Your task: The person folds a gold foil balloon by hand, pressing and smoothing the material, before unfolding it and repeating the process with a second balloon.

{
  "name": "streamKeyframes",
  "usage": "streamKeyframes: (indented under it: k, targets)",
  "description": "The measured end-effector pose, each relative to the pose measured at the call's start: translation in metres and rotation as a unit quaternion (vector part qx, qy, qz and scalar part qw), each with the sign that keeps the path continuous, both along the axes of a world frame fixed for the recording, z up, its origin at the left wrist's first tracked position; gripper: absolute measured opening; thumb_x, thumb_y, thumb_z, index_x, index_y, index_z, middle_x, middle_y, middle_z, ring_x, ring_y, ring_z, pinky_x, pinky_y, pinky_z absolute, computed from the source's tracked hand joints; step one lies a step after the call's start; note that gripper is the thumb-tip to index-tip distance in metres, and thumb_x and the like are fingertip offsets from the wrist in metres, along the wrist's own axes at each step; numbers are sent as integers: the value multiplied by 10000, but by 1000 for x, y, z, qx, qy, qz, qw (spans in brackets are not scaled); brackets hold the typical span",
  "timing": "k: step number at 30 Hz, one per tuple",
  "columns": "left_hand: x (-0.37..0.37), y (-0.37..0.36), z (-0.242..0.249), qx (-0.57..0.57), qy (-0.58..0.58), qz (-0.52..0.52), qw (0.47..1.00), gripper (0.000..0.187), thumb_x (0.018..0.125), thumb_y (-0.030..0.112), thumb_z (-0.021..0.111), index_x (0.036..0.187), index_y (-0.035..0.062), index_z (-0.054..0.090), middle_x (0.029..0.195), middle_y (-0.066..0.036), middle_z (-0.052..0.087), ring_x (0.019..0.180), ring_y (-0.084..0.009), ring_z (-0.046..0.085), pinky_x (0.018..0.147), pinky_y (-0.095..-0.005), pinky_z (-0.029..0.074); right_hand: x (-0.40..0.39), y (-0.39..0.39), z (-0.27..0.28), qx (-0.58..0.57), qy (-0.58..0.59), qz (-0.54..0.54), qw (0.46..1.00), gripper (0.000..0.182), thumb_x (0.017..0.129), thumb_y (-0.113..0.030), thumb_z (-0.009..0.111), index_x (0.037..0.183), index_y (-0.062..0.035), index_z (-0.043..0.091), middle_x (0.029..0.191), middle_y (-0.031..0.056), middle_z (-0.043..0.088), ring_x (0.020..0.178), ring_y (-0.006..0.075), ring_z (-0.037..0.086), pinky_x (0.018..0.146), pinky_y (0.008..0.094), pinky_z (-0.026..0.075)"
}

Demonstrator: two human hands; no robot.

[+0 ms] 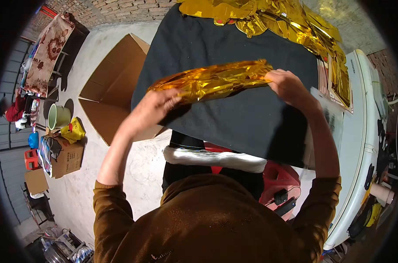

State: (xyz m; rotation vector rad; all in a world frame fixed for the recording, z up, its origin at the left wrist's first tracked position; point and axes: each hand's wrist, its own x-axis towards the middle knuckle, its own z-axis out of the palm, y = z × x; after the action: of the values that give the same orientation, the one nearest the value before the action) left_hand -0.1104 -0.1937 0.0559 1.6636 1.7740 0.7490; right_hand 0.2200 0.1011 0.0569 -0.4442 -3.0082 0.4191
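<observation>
Gold foil [221,82]: upper centre, presumably end-held to stay extended.
Left hand [157,104]: half-curled around foil.
Right hand [291,87]: closed around foil.

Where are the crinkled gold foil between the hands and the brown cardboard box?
Crinkled gold foil [214,82]: head view, middle of its length.
Brown cardboard box [113,72]: head view, upper panel.

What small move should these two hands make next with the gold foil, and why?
I would probably spread the long, crumpled, shiny gold foil flatter over the black cloth: it looks bunched, the right hand grips one end, the left hand is at the other, and bare cloth lies around it.
</observation>
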Motion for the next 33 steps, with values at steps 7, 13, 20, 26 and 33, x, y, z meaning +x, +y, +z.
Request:
streamKeyframes:
  k: [7,13,20,26,33]
  targets:
    - [-74,61,-5,-175,-189,-20,966,408,1106,430,597,1156,37,695,951,54,662,870,-42,584,781,-224,487,-27,29,32,-265,-146,-54,952,238,981,-204,535,941,0,651,780,71,596,763,197,527,728,370,450]
    - [-88,89,-13,-173,-332,34,927,274,1123,316,604,1105,63,707,914,65,665,785,-25,582,693,-215,494,-56,63,35,-269,-227,-118,928,217,983,-225,579,975,-38,687,811,-14,622,770,105,530,705,310,451]
    - [-117,134,-20,-155,-299,66,939,318,1077,374,679,1086,61,730,910,50,684,787,-57,611,724,-235,527,-86,87,47,-236,-258,-176,920,263,966,-244,626,1051,-15,721,829,-2,675,783,148,597,743,336,504]
    - [-133,155,2,-184,-368,108,905,831,1014,674,604,1389,-66,638,1343,-191,708,1186,-236,710,1065,-374,557,-99,134,21,-194,-236,-99,947,283,913,-235,603,1030,-2,714,927,77,760,838,197,645,796,403,525]
    - [-170,185,-13,-180,-232,17,956,538,989,403,781,1303,-27,701,1189,-88,770,1096,-166,713,999,-330,560,-98,195,-17,-241,-199,-109,944,295,910,-250,601,1023,-3,713,899,20,714,829,148,616,768,352,513]
